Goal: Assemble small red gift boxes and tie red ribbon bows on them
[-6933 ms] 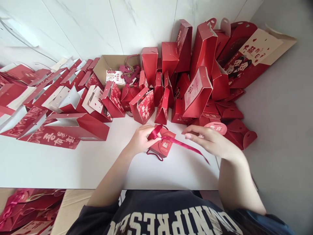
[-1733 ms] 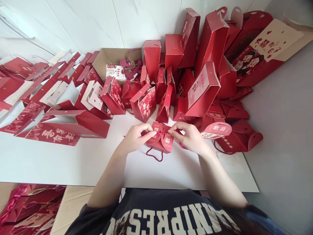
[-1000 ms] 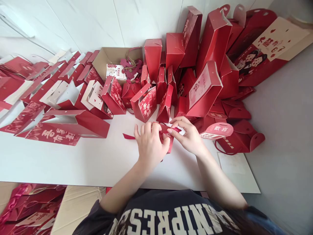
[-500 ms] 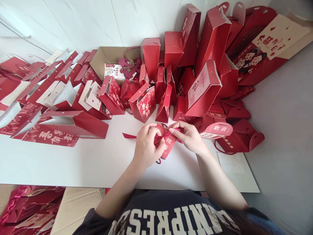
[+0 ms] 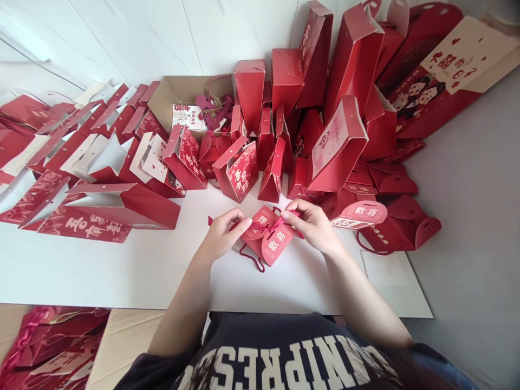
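A small red gift box [image 5: 276,250] with pale lettering lies on the white table, between my two hands. A dark pink ribbon [image 5: 280,222] crosses its top, gathered in a knot near the middle. My left hand [image 5: 222,234] pinches the ribbon's left part between thumb and fingers, beside the box. On the other side, my right hand [image 5: 312,225] is closed on a ribbon loop at the knot. A dark red cord handle [image 5: 255,262] hangs out onto the table at the box's near left side.
Several red paper bags [image 5: 122,203] crowd the left and back. More red boxes [image 5: 400,227] stand at the right by the grey wall. A cardboard box [image 5: 164,97] at the back holds cards and ribbons. Below the table's front edge, an open carton contains red packages [image 5: 57,338].
My left hand has moved left, away from the knot, drawing ribbon out and uncovering the box's top. My right hand stays at the knot, nearly still.
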`<state>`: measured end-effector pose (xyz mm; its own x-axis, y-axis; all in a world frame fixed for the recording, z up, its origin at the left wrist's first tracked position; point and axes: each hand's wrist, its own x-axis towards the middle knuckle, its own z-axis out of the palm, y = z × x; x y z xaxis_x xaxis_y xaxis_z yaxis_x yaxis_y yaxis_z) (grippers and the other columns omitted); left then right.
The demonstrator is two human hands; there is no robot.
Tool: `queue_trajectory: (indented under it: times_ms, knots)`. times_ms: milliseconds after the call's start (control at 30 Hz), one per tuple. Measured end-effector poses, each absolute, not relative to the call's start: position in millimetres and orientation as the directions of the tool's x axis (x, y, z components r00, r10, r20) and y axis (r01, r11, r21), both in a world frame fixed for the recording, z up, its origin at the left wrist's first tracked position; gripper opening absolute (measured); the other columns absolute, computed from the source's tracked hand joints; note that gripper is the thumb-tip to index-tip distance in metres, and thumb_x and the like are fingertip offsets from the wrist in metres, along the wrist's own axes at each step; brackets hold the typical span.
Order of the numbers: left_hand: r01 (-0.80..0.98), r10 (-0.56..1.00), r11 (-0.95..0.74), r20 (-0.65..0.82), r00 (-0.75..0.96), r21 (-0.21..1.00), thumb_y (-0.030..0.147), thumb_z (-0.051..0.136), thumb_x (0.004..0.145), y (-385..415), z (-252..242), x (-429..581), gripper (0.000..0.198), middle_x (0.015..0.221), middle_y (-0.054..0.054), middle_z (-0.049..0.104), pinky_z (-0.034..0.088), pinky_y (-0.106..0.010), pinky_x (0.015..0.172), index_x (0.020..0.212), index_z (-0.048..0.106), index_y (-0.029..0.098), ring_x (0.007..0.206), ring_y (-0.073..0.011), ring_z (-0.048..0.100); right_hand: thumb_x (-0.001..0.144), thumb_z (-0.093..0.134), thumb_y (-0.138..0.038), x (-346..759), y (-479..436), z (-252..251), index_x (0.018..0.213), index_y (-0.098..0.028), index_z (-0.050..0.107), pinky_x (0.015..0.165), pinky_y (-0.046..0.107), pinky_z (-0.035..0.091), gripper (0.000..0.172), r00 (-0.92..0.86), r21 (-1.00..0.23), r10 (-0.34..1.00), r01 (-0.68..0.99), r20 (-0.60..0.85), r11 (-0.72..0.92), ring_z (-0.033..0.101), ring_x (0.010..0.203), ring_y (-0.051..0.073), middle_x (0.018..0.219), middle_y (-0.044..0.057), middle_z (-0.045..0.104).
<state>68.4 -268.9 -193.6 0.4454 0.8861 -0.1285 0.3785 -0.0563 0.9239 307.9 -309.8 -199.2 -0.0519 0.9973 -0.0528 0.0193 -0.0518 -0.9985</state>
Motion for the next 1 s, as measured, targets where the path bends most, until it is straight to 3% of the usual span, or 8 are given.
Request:
queue_trajectory:
  times_ms: [200,300,433,567,767,867,1000]
  knots:
    - [0.313,0.888,-0.060,-0.093,0.450,0.948,0.041,0.062,0.089,-268,-194,64,0.043,0.061,0.005,0.029,0.025,-0.026,0.056,0.063,0.036,0.019,0.059,-0.0105,0.028,0.081,0.074,-0.052,302,-308,-204,0.078,-0.018,0.061,0.046,0.024,0.037,0.036,-0.008,-0.992,0.993,-0.051,-0.114,-0.114,0.051,0.050,0.010,0.062,-0.001,0.063]
    - [0.371,0.918,-0.100,-0.059,0.393,0.923,0.037,0.062,0.090,-278,-185,62,0.041,0.060,0.004,0.031,0.025,-0.027,0.055,0.062,0.037,0.019,0.057,-0.0105,0.028,0.080,0.075,-0.052,300,-308,-206,0.076,-0.018,0.061,0.045,0.024,0.039,0.037,0.011,-0.989,0.991,-0.068,-0.131,-0.130,0.051,0.047,0.010,0.057,-0.002,0.061]
    - [0.564,0.967,-0.194,0.058,0.250,0.802,0.034,0.061,0.090,-296,-169,62,0.037,0.057,0.005,0.034,0.027,-0.026,0.054,0.063,0.041,0.019,0.055,-0.0104,0.030,0.081,0.076,-0.048,298,-309,-205,0.074,-0.018,0.060,0.052,0.025,0.048,0.034,0.049,-0.997,0.997,-0.058,-0.062,-0.059,0.058,0.053,0.011,0.064,0.000,0.067]
    - [0.644,0.984,-0.179,0.120,0.134,0.743,0.036,0.060,0.091,-306,-164,63,0.034,0.057,0.004,0.041,0.031,-0.025,0.055,0.065,0.045,0.020,0.055,-0.0106,0.035,0.083,0.073,-0.051,295,-312,-207,0.079,-0.021,0.053,0.045,0.025,0.049,0.036,0.021,-0.979,0.990,-0.155,-0.137,-0.133,0.061,0.044,0.013,0.061,0.000,0.070]
    - [0.523,0.987,-0.033,-0.054,0.151,0.852,0.040,0.060,0.091,-295,-173,62,0.032,0.064,0.002,0.053,0.036,-0.025,0.057,0.069,0.052,0.019,0.059,-0.0116,0.045,0.086,0.071,-0.050,295,-313,-208,0.081,-0.021,0.052,0.049,0.024,0.050,0.034,0.008,-0.980,0.994,-0.168,-0.109,-0.107,0.060,0.048,0.012,0.061,-0.003,0.066]
    - [0.432,0.947,0.040,-0.173,0.272,0.901,0.043,0.059,0.091,-289,-179,58,0.033,0.065,0.002,0.054,0.038,-0.025,0.060,0.071,0.055,0.019,0.063,-0.0128,0.048,0.086,0.069,-0.054,298,-312,-203,0.076,-0.020,0.053,0.049,0.024,0.046,0.039,-0.073,-0.981,0.983,-0.090,-0.168,-0.174,0.054,0.048,0.010,0.060,-0.004,0.060]
    - [0.336,0.907,0.089,-0.216,0.362,0.938,0.044,0.060,0.091,-285,-186,54,0.037,0.062,0.003,0.047,0.035,-0.025,0.058,0.066,0.051,0.018,0.061,-0.0116,0.043,0.083,0.068,-0.061,300,-312,-198,0.069,-0.019,0.054,0.050,0.025,0.043,0.046,-0.138,-0.976,0.968,-0.036,-0.210,-0.217,0.049,0.050,0.010,0.060,-0.002,0.055]
